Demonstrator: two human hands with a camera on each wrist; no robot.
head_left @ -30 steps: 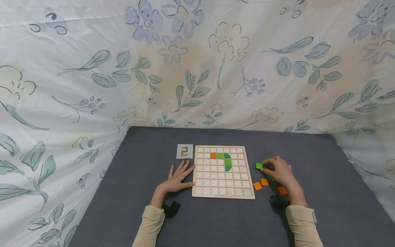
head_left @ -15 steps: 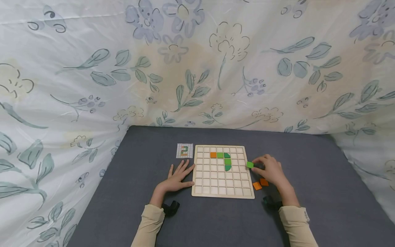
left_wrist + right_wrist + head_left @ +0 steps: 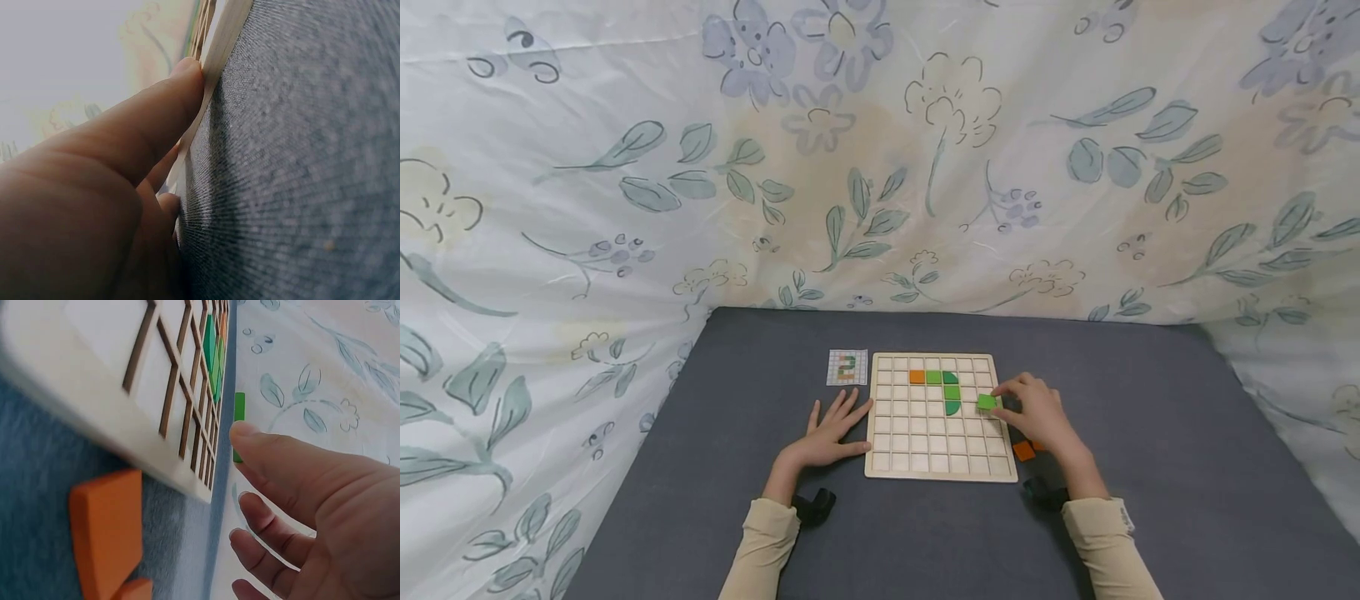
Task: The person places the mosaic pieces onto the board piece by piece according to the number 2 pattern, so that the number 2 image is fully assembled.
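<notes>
A wooden grid board (image 3: 910,464) lies flat on the dark tabletop. My left hand (image 3: 826,440) rests beside it with straight, spread fingers; in the left wrist view its thumb (image 3: 169,106) touches the board's side edge. My right hand (image 3: 1037,414) pinches a green square tile (image 3: 987,402) between thumb and finger, held over the board's right side. In the right wrist view the tile (image 3: 239,403) appears edge-on. Set in the board are an orange square tile (image 3: 917,377), a green square tile (image 3: 934,377), another green square (image 3: 951,392) and two darker green rounded tiles (image 3: 952,407).
A small printed card (image 3: 847,367) with a coloured grid pattern lies beyond the left hand, by the board's upper left corner. Orange tiles (image 3: 1023,451) lie near the board's right edge, partly behind the right hand. A floral cloth (image 3: 880,167) hangs behind the table.
My right hand has moved left with the green tile, from the loose pieces right of the board to above its right columns. The left hand has stayed in place.
</notes>
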